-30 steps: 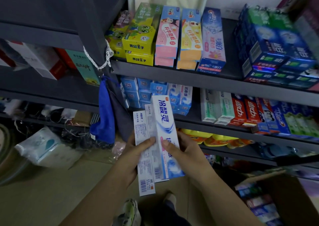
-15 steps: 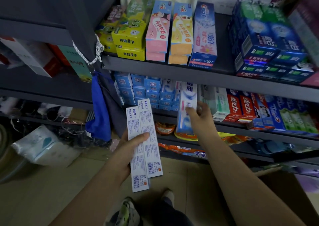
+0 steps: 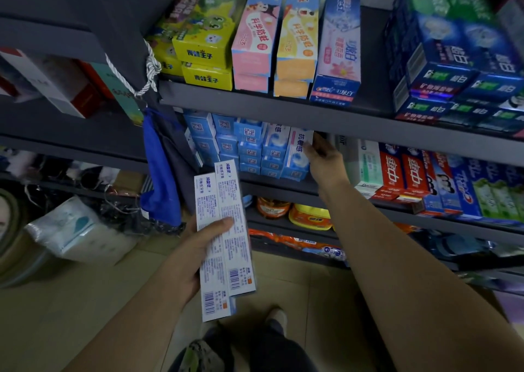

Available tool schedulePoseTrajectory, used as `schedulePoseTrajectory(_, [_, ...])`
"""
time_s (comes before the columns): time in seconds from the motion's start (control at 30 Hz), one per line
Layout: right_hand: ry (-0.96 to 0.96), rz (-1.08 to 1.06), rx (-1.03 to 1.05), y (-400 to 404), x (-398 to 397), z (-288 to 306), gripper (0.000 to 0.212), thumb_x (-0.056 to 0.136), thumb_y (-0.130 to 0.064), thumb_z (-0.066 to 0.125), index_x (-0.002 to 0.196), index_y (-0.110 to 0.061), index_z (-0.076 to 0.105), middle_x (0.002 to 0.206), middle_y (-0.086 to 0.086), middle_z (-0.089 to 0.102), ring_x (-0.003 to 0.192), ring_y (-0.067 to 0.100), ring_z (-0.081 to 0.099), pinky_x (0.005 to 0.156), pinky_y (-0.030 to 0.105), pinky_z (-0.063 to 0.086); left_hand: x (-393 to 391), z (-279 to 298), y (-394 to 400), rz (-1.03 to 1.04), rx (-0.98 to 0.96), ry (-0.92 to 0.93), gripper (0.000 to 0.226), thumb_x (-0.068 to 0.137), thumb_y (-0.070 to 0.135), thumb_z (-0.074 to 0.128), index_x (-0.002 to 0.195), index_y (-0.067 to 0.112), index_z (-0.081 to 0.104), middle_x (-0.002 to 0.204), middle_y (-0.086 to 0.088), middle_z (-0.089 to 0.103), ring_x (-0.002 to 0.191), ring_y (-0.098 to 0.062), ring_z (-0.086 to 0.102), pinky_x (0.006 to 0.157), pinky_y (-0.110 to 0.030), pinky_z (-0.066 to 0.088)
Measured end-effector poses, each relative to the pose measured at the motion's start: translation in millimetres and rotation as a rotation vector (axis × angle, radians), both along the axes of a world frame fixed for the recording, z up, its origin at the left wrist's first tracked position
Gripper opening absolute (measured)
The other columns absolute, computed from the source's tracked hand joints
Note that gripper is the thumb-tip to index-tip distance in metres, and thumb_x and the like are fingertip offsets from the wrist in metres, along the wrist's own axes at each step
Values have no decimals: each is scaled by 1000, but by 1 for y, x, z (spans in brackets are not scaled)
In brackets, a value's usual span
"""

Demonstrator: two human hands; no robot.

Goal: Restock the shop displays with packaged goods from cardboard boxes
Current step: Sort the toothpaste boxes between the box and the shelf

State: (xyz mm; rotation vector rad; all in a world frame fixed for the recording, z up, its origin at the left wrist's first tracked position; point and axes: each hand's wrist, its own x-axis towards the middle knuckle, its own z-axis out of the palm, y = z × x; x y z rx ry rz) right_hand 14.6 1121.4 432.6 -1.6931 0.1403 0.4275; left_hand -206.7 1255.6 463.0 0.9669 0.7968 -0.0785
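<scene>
Left hand (image 3: 195,254): fingers and thumb clasped round two white toothpaste cartons (image 3: 224,238), held side by side, barcode ends down, in front of the middle shelf (image 3: 283,185); right hand (image 3: 326,163): reached under the upper shelf (image 3: 283,110), fingers grasping the right edge of a blue-and-white carton (image 3: 297,156). That carton: lying lengthways on the middle shelf, beside the stacked blue cartons (image 3: 243,147); red-and-white cartons (image 3: 402,173) further right.

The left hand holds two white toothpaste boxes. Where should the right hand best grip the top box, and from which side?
Probably the upper end of the top box, from its right long edge. That end juts free above the left hand, whose thumb crosses the middle, and the right hand is on that side.
</scene>
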Motion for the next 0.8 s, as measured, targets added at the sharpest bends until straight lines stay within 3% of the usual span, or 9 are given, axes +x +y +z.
schedulePoseTrajectory(0.1, [14, -13, -4, 5, 7, 2, 42, 97, -29, 53, 138, -20, 49, 127, -2, 59, 116, 12, 52, 92, 24, 38, 0, -3, -2, 2, 7, 23, 52, 66, 19, 72, 117, 22, 62, 104, -11, 73, 98, -32, 68, 93, -54, 48])
schedulePoseTrajectory(0.17, [19, 2, -25, 6, 6, 5, 44, 98, -36, 50, 140, -23, 46, 134, -2, 55, 122, 14, 50, 95, 26, 37, 0, -4, -3, 0, 13, 34, 54, 65, 20, 73, 117, 21, 62, 103, -11, 73, 97, -32, 69, 93, -54, 48])
schedulePoseTrajectory(0.3, [-19, 64, -171, -2, -9, 12, 50, 99, -44, 43, 147, -33, 33, 154, 1, 27, 136, 23, 34, 103, 30, 29, 2, -4, -7, -1, 23, 23, 52, 65, 20, 74, 116, 24, 63, 105, -8, 73, 98, -30, 69, 91, -52, 50])
schedulePoseTrajectory(0.33, [-67, 48, -238, -8, -20, 16, 48, 99, -42, 44, 145, -31, 37, 151, 3, 28, 130, 23, 39, 98, 27, 29, 3, -4, -8, -5, 29, 10, 47, 68, 20, 73, 114, 26, 64, 104, -7, 73, 96, -28, 70, 88, -50, 52])
schedulePoseTrajectory(0.4, [-165, 42, -278, -17, -52, 21, 38, 97, -37, 49, 133, -23, 50, 131, 4, 47, 114, 19, 51, 90, 26, 36, 4, -5, -10, 1, 28, -16, 38, 76, 16, 70, 111, 28, 63, 100, -3, 74, 92, -24, 71, 80, -44, 55])
schedulePoseTrajectory(0.5, [-59, 333, -254, -27, -114, 28, 36, 92, -50, 51, 119, -27, 54, 105, -12, 60, 100, 8, 58, 84, 29, 48, 7, -4, -15, 16, 25, -27, 34, 82, 10, 67, 111, 26, 62, 99, -3, 75, 89, -22, 72, 72, -39, 57])
schedulePoseTrajectory(0.6, [17, 586, -155, -32, -153, 31, 29, 86, -49, 60, 114, -39, 56, 103, -21, 65, 92, -1, 65, 81, 24, 55, 9, -5, -19, -6, 12, -51, 46, 76, 11, 70, 121, 18, 60, 107, -12, 72, 95, -32, 70, 76, -45, 58])
schedulePoseTrajectory(0.67, [22, 581, -116, -35, -160, 29, 28, 87, -36, 66, 115, -36, 59, 105, -18, 68, 93, -3, 65, 80, 21, 55, 8, -7, -21, -14, -3, -61, 49, 74, 13, 72, 121, 19, 61, 109, -14, 71, 96, -34, 69, 77, -48, 58])
schedulePoseTrajectory(0.8, [224, 525, 18, -36, -165, 29, 30, 90, -30, 63, 120, -27, 60, 109, -5, 71, 97, 9, 69, 86, 32, 56, 5, -9, -24, -68, -78, -87, 58, 72, 17, 74, 127, 15, 57, 117, -17, 67, 105, -37, 65, 84, -52, 55])
